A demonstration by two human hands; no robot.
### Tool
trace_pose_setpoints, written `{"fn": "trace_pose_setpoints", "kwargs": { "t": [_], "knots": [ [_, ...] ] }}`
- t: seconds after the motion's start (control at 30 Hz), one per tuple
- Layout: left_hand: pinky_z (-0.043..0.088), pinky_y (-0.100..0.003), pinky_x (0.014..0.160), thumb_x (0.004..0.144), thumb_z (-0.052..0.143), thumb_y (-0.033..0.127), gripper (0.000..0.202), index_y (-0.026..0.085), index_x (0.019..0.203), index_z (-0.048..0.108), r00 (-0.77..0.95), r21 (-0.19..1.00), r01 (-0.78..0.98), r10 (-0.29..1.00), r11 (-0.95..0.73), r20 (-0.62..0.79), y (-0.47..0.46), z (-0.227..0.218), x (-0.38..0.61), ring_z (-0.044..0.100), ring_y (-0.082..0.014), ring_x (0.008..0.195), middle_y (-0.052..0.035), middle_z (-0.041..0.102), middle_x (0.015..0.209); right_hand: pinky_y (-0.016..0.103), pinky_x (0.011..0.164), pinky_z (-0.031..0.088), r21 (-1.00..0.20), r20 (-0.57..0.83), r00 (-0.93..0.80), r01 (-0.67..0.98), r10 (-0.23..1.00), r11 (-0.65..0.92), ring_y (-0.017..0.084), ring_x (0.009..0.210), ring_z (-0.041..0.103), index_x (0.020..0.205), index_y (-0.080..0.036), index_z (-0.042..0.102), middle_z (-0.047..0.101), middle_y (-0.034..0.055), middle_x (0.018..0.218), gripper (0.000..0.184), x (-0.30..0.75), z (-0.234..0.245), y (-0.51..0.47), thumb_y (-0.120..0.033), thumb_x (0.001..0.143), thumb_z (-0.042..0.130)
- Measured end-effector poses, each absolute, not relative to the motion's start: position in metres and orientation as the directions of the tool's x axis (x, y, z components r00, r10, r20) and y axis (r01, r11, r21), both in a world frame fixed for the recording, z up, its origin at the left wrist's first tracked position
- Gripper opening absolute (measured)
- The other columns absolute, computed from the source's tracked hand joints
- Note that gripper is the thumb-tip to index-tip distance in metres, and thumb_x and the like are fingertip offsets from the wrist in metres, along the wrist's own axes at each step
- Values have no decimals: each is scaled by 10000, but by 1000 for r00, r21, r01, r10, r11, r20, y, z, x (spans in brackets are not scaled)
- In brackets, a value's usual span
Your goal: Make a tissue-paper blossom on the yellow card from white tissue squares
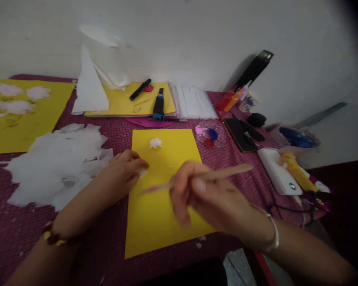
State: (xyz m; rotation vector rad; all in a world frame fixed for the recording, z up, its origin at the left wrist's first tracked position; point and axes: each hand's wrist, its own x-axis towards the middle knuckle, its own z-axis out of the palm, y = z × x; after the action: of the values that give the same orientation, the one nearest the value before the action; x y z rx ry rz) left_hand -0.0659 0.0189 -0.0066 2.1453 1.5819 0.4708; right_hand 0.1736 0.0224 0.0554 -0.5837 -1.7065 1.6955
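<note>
In the head view my right hand (197, 190) is closed around a paintbrush (228, 171), blurred by motion. The brush's tip points left, over a yellow sheet of paper (155, 226). My left hand (127, 169) has its fingers pinched on a small whitish piece of paper (142, 173) above the sheet's left edge. A small pale pink paper flower (155, 143) sits near the top of the yellow sheet. Left of my left hand lies a heap of torn white tissue paper (59, 159). A clear paint palette (210, 135) with pink, blue and red paint stands right of the sheet.
Another yellow sheet (14, 139) with pink paper flowers lies at the far left. Behind are a utility knife (159, 105), a black marker (140, 89) and a pack of white sticks (195, 101). On the right are a phone (238, 133), a white power bank (279, 171) and a yellow glue gun (298, 172).
</note>
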Motion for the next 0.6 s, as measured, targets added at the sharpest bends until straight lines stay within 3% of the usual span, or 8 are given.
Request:
{"fn": "trace_pose_setpoints", "kwargs": {
  "t": [0.1,0.17,0.3,0.37,0.43,0.6],
  "knots": [
    [461,-377,850,769,499,196,138,170,722,626,199,600,777,979,-191,54,18,0,-58,552,-215,952,-80,574,1007,247,590,482,-959,155,-536,-282,830,-3,107,613,564,928,-221,576,591,-17,730,148,175,34,51,-354,947,513],
    [467,-322,734,752,547,222,98,172,674,578,21,698,712,996,-74,84,14,7,-51,551,-184,845,-56,573,921,248,591,465,-960,170,-482,-280,860,33,108,626,547,944,-223,609,584,-12,750,151,177,23,62,-348,943,522],
    [413,-235,559,757,642,290,126,178,740,588,-260,953,254,960,167,-99,3,19,-35,498,-108,611,20,560,676,282,659,475,-957,290,-511,-128,809,261,134,741,572,1038,-243,664,608,22,839,195,183,18,58,-321,960,504],
    [426,-219,546,738,692,297,146,169,749,622,-250,973,-2,942,232,-225,-1,19,-28,507,-89,568,25,591,638,299,669,474,-917,365,-549,-73,752,392,146,772,580,1094,-250,662,619,34,856,223,184,21,50,-292,970,481],
    [467,-224,570,708,738,295,158,162,759,670,-202,949,-152,931,277,-304,-2,16,-23,555,-94,582,3,652,669,309,670,470,-862,439,-589,-63,679,504,151,773,584,1148,-249,643,627,36,842,248,184,23,45,-254,974,465],
    [534,-261,641,702,758,292,144,178,787,733,-131,906,-263,918,333,-375,-1,7,-15,632,-126,652,-33,726,748,323,706,475,-765,485,-651,8,584,644,157,785,590,1223,-259,600,654,38,851,305,182,20,41,-190,970,446]
  ]
}}
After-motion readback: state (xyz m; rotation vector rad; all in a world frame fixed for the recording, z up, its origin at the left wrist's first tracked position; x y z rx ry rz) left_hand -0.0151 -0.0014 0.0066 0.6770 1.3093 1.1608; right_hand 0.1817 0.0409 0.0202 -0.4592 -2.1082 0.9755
